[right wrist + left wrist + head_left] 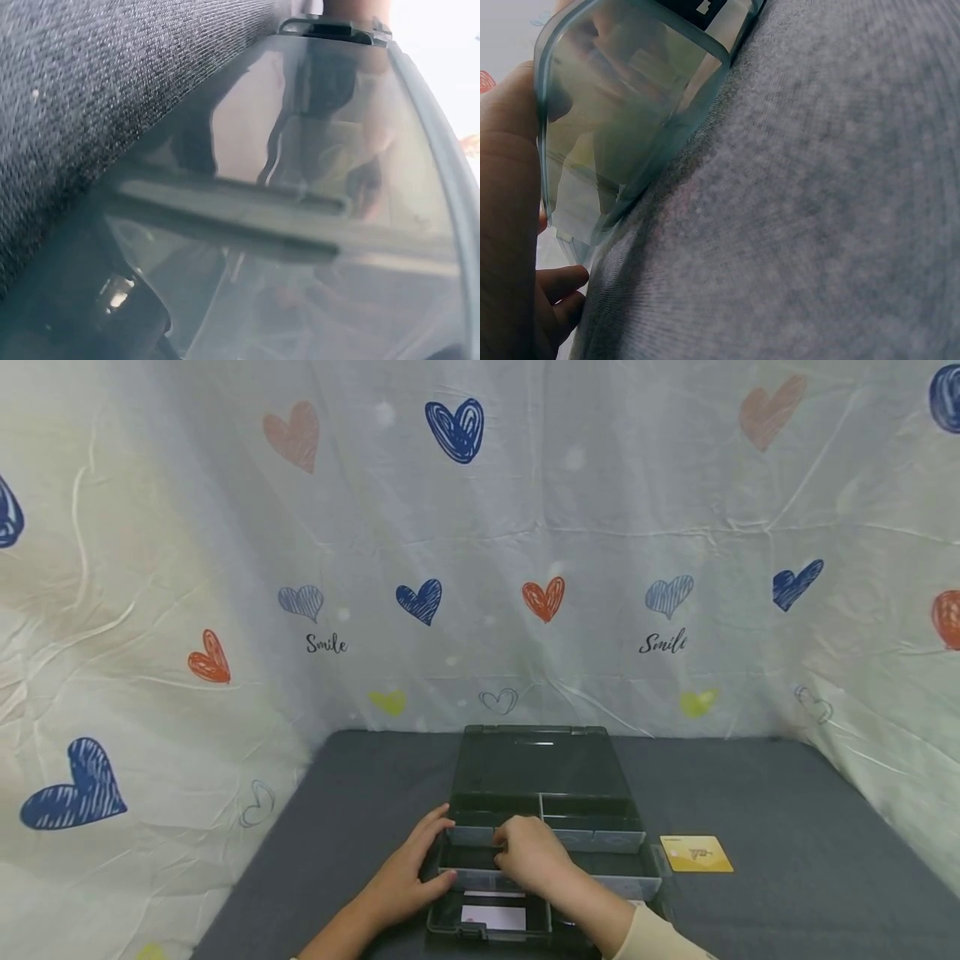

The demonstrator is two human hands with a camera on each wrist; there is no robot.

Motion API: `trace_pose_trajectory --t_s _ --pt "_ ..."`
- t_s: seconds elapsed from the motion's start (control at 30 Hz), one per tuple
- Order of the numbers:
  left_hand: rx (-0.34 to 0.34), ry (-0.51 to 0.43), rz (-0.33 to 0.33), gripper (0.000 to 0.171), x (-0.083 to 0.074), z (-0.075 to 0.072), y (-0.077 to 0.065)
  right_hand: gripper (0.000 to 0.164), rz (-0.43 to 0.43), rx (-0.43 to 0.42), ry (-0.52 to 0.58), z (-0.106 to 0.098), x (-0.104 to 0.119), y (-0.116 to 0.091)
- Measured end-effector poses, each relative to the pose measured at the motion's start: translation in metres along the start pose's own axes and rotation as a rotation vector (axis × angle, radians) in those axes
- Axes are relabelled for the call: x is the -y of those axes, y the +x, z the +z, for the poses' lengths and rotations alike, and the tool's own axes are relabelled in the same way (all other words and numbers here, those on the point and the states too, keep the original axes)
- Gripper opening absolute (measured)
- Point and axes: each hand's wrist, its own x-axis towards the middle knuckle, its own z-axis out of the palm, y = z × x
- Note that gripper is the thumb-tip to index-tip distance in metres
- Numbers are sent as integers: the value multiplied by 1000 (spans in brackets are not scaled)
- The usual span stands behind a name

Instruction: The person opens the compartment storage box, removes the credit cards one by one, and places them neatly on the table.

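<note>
Grey cloth leaves room beside the box, left hand spread at its edge; right hand's grip I can't tell.

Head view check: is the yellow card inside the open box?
No, the yellow card lies on the dark gray tabletop, just right of the box.
</note>
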Motion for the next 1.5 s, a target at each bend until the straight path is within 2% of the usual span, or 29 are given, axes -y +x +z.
trace_pose_trajectory --t_s 0.27,0.37,0.5,0.73,1.03,1.33,1.5 --pt "0 -6 -6 64 0 1 -1 17 -12 -42 77 -6 1 -7" --pt "-3 -3 -5 64 2 1 -1 17 -36 -75 89 -7 3 -5" --pt "-7 -3 1 64 2 3 0 20 -73 -92 165 -4 5 -3" --pt "8 -17 8 64 1 5 0 29 -82 -70 297 2 9 1" --pt "9 -31 -10 65 -1 0 -1 33 -81 -20 343 1 11 5" --pt "9 -25 -12 65 -1 0 -1 34 -56 -16 412 0 9 4" --pt "4 -12 -11 65 -1 1 -1 36 -30 -17 480 -8 7 0"
